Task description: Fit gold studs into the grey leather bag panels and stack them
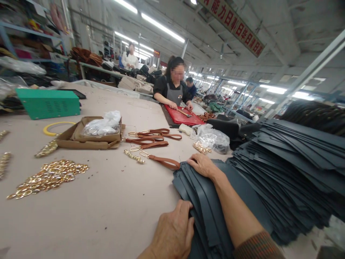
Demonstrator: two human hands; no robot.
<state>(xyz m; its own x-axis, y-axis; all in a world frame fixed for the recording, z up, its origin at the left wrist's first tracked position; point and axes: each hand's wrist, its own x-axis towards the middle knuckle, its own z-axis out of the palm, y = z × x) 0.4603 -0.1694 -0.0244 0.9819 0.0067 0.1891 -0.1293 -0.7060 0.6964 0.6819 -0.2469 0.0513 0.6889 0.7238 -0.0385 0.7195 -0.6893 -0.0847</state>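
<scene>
While a red banner [234,26] with yellow Chinese characters hangs across the upper right of the frame, its writing too slanted to read fully, no other label can be made out. At lower centre, the left hand [174,232] lies with fingers curled over the near edge of a fanned pile of dark leather strips [201,201] on the table [107,201]; the right hand [202,164] rests flat, fingers spread, on the far end of the same pile, well apart from the left. Neither hand is clamped shut on a strip. To the right of the pile, a much larger stack of dark sheets [291,169] fills the right side. Just beyond the right hand lie brown leather straps [155,138] with gold clasps, and one brown strap [164,162] touches the top of the pile. A heap of gold rings [50,177] sits at left centre, with a cardboard box [88,138] holding a plastic bag behind it, a yellow ring [55,126] and a green metal box [47,103] at upper left. A clear bag [212,138] lies at centre right. At upper centre another person [174,86] in a grey apron works over a red mat [183,117].
</scene>
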